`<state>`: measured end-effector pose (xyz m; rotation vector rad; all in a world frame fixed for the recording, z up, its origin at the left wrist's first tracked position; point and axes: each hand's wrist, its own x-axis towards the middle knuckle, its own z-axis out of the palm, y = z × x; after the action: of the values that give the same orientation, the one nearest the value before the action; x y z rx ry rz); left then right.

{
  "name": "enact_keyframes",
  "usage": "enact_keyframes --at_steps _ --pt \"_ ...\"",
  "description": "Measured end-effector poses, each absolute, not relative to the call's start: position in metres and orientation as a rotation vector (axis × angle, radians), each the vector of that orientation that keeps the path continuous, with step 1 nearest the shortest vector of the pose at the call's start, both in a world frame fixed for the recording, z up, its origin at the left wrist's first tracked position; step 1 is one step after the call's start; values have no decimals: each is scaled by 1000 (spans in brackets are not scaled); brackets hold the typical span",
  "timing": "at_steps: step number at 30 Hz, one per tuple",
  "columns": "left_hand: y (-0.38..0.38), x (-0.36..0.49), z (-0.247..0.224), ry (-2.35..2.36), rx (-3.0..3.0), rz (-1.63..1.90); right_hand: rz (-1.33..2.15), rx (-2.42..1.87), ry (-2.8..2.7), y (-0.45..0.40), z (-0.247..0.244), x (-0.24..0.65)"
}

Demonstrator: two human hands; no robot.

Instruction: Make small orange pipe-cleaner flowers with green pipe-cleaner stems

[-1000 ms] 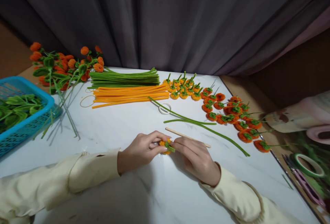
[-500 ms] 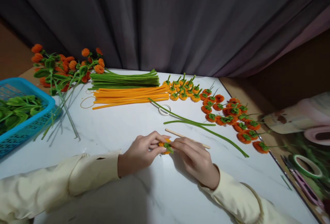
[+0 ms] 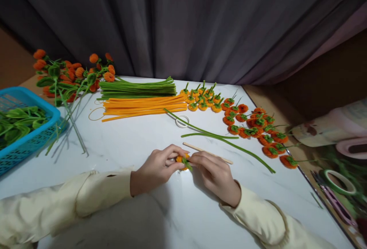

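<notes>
My left hand (image 3: 159, 167) pinches a small yellow-orange pipe-cleaner flower (image 3: 180, 159) between thumb and fingers, just above the white table (image 3: 126, 211). On the flower sits a green pipe-cleaner piece (image 3: 187, 164). The fingertips of my right hand (image 3: 216, 174) are closed on that green piece from the right, partly hiding it. Behind my right hand lies a thin wooden stick (image 3: 206, 152), and past it some long green pipe cleaners (image 3: 212, 136).
Bundles of green (image 3: 137, 89) and yellow-orange pipe cleaners (image 3: 143, 105) lie at the back, beside rows of yellow (image 3: 203, 105) and orange flowers (image 3: 254, 131). A blue basket (image 3: 56, 117) holds leaves at left. Scissors (image 3: 338, 203) and green tape (image 3: 338, 182) lie at right.
The green piece on the flower has tilted a little, and my right fingers have shifted slightly with it. Both hands keep their hold; the view has shifted slightly.
</notes>
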<state>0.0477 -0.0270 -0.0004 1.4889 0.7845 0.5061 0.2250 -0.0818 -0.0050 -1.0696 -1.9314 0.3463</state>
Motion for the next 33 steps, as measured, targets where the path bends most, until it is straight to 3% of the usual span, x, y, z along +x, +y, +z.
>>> enact_keyframes --at_steps 8,33 --pt "-22 50 6 731 1300 495 517 -1154 -1797 -82 -1 224" --pt "-19 48 6 683 1371 570 589 -1272 -1638 -80 -2 225"
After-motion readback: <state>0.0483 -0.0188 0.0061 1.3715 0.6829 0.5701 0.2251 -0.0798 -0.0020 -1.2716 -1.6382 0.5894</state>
